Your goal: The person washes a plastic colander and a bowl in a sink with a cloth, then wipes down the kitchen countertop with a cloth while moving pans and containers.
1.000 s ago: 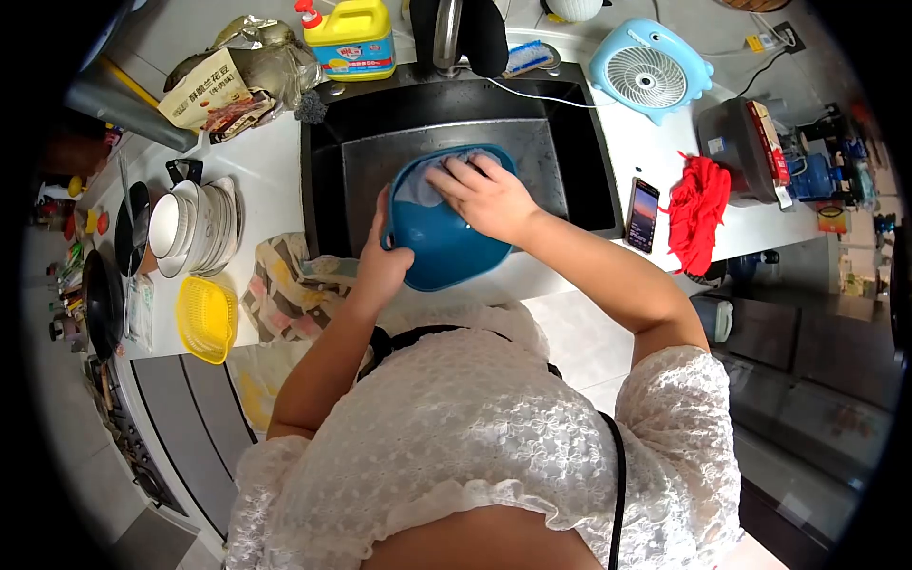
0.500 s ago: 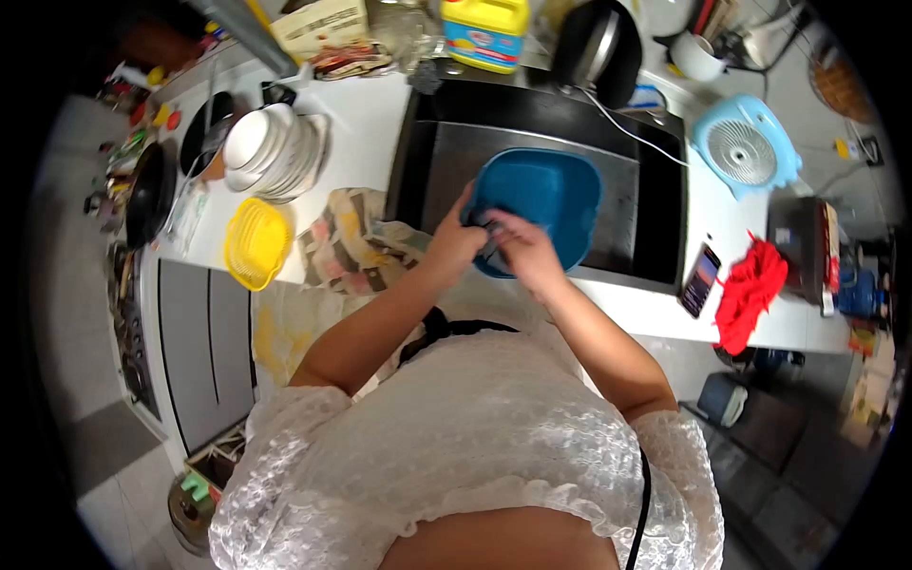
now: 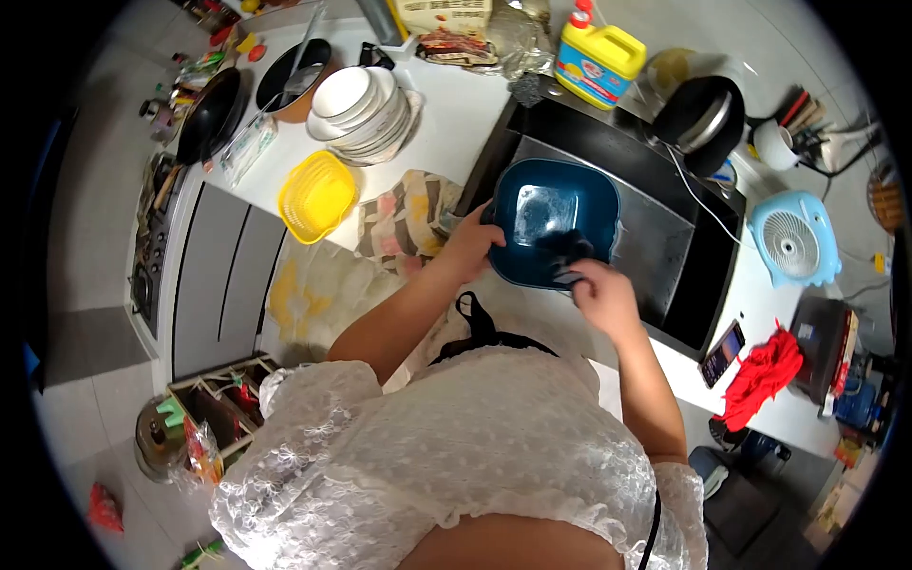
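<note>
A deep blue plastic basin (image 3: 591, 198) is tilted over the near left part of the dark sink (image 3: 660, 256), its inside wet and shiny. My left hand (image 3: 472, 245) grips the basin's left rim, thumb over the edge. At the near right rim, my right hand (image 3: 606, 296) is closed on a dark cloth (image 3: 572, 249), which hangs into the basin against its inner wall. The cloth is blurred, and my right fingers partly hide it. Left of the basin, a patterned cloth (image 3: 407, 211) lies on the counter edge.
A yellow basket (image 3: 318, 197) and stacked white bowls (image 3: 366, 109) stand to the left. Behind the sink are a yellow detergent jug (image 3: 600, 62) and a black kettle (image 3: 701, 123). A blue fan (image 3: 793, 237), phone (image 3: 724, 354) and red cloth (image 3: 763, 375) sit on the right.
The view has shifted and turned. My right hand has moved from the basin's left side, near my left hand, to its near right rim with the dark cloth. My left hand stays at the left rim.
</note>
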`<state>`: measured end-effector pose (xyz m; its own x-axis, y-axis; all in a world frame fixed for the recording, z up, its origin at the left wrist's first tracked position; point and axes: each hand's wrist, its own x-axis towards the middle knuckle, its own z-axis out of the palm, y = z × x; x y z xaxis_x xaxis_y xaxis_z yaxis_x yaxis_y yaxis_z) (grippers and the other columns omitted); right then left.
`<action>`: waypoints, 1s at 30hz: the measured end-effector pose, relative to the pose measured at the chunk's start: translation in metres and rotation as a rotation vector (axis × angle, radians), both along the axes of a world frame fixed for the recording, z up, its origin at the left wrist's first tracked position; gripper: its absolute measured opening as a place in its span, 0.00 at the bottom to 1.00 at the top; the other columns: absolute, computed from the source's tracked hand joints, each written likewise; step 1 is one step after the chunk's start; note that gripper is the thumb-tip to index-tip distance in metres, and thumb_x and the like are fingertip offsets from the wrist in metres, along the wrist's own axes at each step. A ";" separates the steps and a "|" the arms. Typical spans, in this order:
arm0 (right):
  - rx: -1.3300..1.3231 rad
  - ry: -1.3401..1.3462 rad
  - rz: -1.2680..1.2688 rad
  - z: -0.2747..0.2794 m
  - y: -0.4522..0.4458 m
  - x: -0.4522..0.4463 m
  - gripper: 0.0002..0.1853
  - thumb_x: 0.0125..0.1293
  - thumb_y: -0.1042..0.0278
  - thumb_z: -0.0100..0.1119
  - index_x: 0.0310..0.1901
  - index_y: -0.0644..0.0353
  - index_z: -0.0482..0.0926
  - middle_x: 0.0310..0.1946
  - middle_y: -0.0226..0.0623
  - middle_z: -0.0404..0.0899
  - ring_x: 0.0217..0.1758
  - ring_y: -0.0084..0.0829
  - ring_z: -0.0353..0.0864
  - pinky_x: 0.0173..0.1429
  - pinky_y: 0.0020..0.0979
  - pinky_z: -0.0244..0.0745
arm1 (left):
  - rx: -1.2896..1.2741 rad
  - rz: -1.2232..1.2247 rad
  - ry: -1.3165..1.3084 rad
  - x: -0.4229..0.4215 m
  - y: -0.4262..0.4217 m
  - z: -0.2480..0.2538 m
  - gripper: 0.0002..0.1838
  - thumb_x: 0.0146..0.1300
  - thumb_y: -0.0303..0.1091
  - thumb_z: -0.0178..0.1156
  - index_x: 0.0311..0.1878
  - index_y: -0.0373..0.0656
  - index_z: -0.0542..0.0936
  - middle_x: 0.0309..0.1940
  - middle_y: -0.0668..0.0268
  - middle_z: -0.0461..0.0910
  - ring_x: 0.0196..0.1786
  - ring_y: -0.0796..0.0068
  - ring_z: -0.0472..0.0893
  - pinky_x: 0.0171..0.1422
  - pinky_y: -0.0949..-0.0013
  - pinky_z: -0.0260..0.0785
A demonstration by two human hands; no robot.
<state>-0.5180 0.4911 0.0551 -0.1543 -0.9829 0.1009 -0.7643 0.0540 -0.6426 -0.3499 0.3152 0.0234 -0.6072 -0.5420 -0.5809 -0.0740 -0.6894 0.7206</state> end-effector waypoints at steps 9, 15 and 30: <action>-0.222 -1.275 -0.633 -0.024 0.016 -0.034 0.19 0.56 0.79 0.37 0.47 0.68 0.74 0.38 0.35 0.79 0.40 0.26 0.77 0.49 0.26 0.72 | -0.070 0.621 -0.087 0.144 -0.054 0.025 0.21 0.60 0.35 0.53 0.55 0.36 0.70 0.47 0.57 0.78 0.48 0.65 0.79 0.48 0.64 0.77; -0.075 -1.341 -0.583 -0.030 -0.007 -0.012 0.19 0.55 0.75 0.40 0.47 0.67 0.74 0.40 0.36 0.77 0.44 0.29 0.76 0.51 0.28 0.71 | -0.152 0.542 -0.268 0.197 -0.048 0.012 0.23 0.62 0.37 0.54 0.59 0.37 0.68 0.50 0.57 0.77 0.50 0.68 0.79 0.50 0.68 0.75; -0.010 -1.518 -0.553 -0.053 -0.039 -0.001 0.19 0.56 0.75 0.39 0.49 0.66 0.73 0.41 0.39 0.78 0.45 0.33 0.77 0.54 0.32 0.72 | -0.091 0.733 -0.720 0.263 -0.085 -0.050 0.43 0.57 0.78 0.37 0.48 0.44 0.75 0.32 0.66 0.79 0.34 0.74 0.77 0.38 0.65 0.64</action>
<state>-0.5186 0.4518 0.0018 -0.4297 -0.7759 -0.4618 0.6545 0.0847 -0.7513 -0.0865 0.2302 -0.0262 0.3659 -0.6992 -0.6142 -0.0924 -0.6840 0.7236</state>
